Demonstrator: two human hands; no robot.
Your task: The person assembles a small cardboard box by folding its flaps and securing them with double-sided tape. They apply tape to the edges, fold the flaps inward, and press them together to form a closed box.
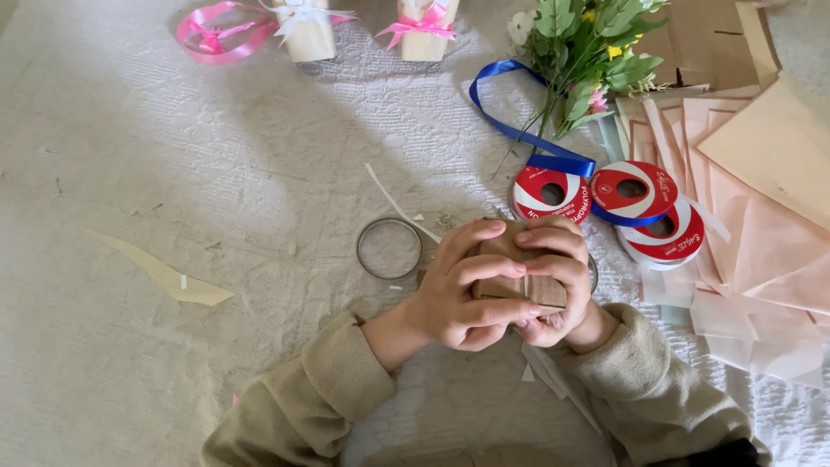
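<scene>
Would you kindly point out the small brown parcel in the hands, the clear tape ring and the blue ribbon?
small brown parcel [519,287], head view, on its paper face between the fingers.
clear tape ring [361,251], head view, on its left rim.
blue ribbon [506,128], head view, on the loose strip.

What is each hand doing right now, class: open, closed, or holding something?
Left hand: closed around the small brown wrapped box.
Right hand: closed on the same box, fingers curled over its top.
</scene>
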